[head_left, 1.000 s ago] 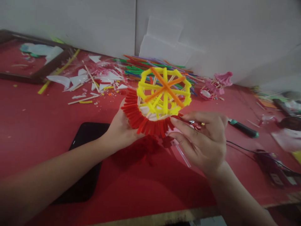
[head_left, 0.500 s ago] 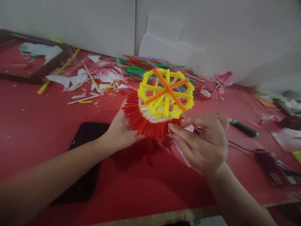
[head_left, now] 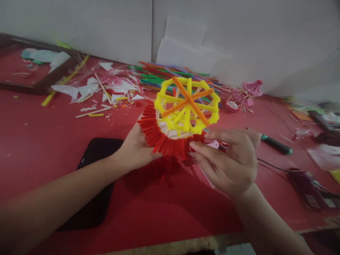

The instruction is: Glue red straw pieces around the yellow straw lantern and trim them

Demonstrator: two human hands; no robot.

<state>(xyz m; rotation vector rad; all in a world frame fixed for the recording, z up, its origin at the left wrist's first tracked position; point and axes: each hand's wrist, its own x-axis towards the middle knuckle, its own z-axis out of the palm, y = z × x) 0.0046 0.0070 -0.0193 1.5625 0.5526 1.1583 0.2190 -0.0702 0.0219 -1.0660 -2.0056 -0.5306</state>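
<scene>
I hold the model [head_left: 187,104] up over the red tabletop [head_left: 148,216], near the middle of the view, its yellow wheel with an orange cross tilted towards me. Beneath the wheel, pale sticks and a pale base show only in part; the wheel's spokes block the rest. A red fringe [head_left: 164,141] spreads around the near and left sides; its far side is out of sight.

My left hand [head_left: 138,145] grips the model from the left; its fingers are hidden under the fringe, so their exact hold cannot be confirmed. My right hand [head_left: 228,159] has its fingertips closed on the fringe at the near right. Whether they pinch a loose strip or a fixed one, I cannot tell.

Behind my right fingers a pink piece [head_left: 212,144] shows only partly. The cutter [head_left: 276,144] lies just beyond that hand, which covers its front end. My left forearm crosses a black slab [head_left: 98,210], concealing its middle. A cable [head_left: 273,166] runs from behind my right hand towards a dark device [head_left: 305,191], too dim to identify. The tray [head_left: 42,86] is cut off at the left edge. The model partly screens the coloured stems [head_left: 159,76] behind it.
</scene>
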